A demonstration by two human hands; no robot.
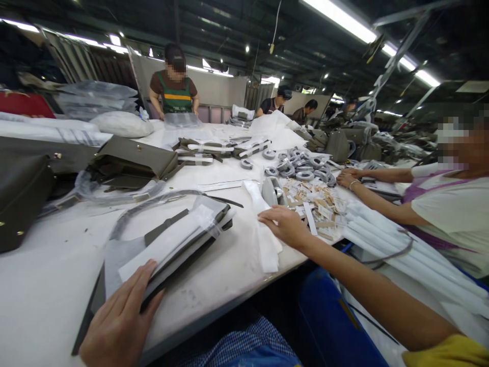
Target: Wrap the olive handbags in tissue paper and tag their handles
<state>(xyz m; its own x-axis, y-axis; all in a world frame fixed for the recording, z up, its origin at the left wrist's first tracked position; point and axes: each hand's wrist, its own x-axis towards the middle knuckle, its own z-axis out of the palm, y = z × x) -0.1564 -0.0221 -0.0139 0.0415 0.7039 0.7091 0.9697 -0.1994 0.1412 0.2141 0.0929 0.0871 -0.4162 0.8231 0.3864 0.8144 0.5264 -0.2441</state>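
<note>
Bright tube lights [338,18] line a dark ceiling [221,31]; a pale partition [223,94] stands behind 1 long white table [46,285].

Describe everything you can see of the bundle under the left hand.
The bundle is a flat stack of dark olive-grey, leather-looking layers with paler grey material, topped by a white sheet. A clear band crosses its far end. It lies slanted on the white table, near end toward the person. The left hand touches that end, fingers on top, thumb along the side. Its underside is hidden.
</note>
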